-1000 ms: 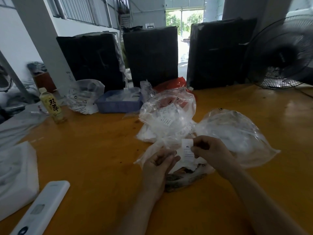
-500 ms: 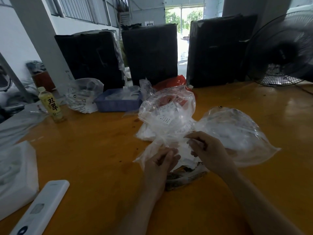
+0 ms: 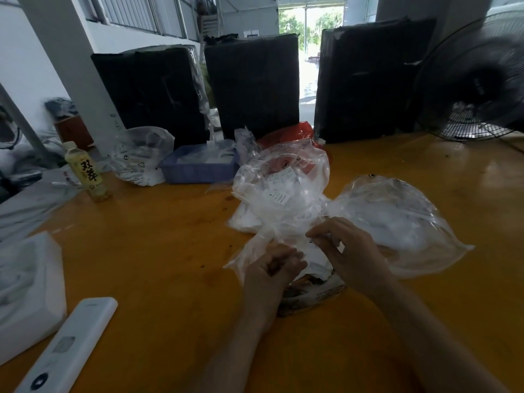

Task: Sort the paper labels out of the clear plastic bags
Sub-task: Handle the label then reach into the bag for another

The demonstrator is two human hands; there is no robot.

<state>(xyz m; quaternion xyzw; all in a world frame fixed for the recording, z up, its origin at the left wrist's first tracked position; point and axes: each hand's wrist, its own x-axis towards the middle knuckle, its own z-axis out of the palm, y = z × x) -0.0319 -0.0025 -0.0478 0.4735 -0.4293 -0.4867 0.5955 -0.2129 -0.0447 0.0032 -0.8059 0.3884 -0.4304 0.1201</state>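
Several clear plastic bags lie on the orange table (image 3: 141, 251). One bag (image 3: 283, 188) at the centre holds small white paper labels (image 3: 279, 197). A larger bag (image 3: 397, 222) lies to its right. My left hand (image 3: 272, 268) is curled, gripping the crumpled near bag (image 3: 255, 245). My right hand (image 3: 348, 248) pinches at the white labels (image 3: 314, 251) in the mouth of that same bag, fingertips pressed together. What the fingers hold is partly hidden by plastic.
A blue tray (image 3: 198, 168) with white pieces sits behind, beside another clear bag (image 3: 139, 157) and a tea bottle (image 3: 86, 171). A white remote (image 3: 68, 347) and white foam box (image 3: 25, 293) lie near left. Three black wrapped bundles (image 3: 252, 86) and a fan (image 3: 476, 78) stand at the back.
A second ago my right hand held an XL label upright above the bag. It has since lowered back into the bag's mouth and the label no longer stands up.
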